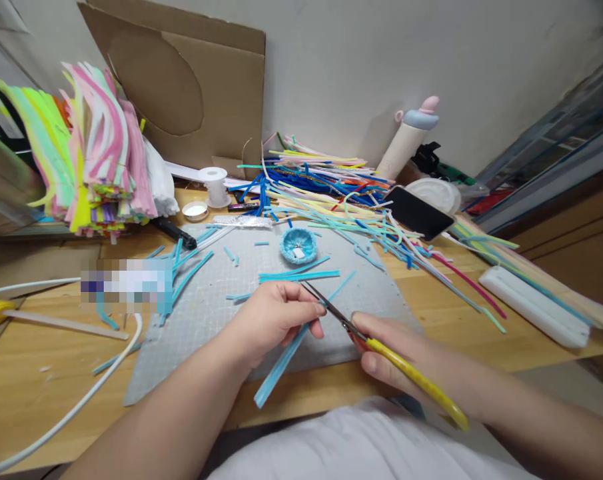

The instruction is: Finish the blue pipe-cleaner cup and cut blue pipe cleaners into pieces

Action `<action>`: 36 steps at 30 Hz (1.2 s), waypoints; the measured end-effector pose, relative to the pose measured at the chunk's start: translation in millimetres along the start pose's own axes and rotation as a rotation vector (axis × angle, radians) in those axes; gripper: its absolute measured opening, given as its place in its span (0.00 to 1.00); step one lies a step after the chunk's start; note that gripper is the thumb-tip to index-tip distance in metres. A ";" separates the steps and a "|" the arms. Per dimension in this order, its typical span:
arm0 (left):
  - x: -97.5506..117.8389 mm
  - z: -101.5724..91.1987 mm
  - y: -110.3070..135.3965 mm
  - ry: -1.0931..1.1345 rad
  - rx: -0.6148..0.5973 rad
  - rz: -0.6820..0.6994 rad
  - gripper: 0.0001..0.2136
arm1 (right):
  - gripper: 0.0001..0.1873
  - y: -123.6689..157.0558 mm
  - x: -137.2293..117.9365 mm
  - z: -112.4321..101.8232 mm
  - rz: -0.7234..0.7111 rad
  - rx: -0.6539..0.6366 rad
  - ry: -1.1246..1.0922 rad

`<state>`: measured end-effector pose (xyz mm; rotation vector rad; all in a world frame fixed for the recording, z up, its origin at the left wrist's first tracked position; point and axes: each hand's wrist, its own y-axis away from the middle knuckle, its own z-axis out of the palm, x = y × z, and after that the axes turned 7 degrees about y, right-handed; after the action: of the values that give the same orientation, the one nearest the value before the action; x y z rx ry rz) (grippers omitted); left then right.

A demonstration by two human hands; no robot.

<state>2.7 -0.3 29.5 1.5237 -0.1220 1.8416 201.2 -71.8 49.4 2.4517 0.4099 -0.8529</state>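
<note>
My left hand (281, 313) pinches a few light-blue pipe cleaners (284, 367), their long ends slanting down toward the table's front edge. In my right hand (381, 340) are scissors (404, 377) with yellow handles, the blades pointing up and left beside my left fingertips. Blades and pipe cleaners overlap there; whether they touch I cannot tell. Just beyond my hands, more blue pipe cleaners (301, 274) lie on a grey cutting mat (206, 353). A small round blue bowl shape (298, 247) with a pale piece inside sits farther back on the mat.
Heaps of coloured pipe cleaners (326, 180) cover the back, with thick bundles (101, 153) at left. A phone (418, 212), a white case (535, 307) and a bottle (406, 143) stand or lie at right. A glue gun's white cable (96, 387) curves across the left. Cardboard (231, 93) leans behind.
</note>
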 end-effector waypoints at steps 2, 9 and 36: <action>-0.2 0.5 0.1 0.015 0.001 -0.010 0.06 | 0.27 0.7 -1.8 0.6 0.001 -0.006 -0.008; -3.5 1.4 -2.1 0.020 0.003 -0.051 0.06 | 0.25 0.4 -0.5 12.2 0.015 0.056 -0.045; 6.3 -18.3 -14.2 0.084 0.304 0.147 0.09 | 0.10 -36.5 35.4 -19.9 -0.201 0.297 0.413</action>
<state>-4.2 22.2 24.5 1.6749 0.0931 2.1132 222.0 -26.6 26.8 2.9079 0.7326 -0.5043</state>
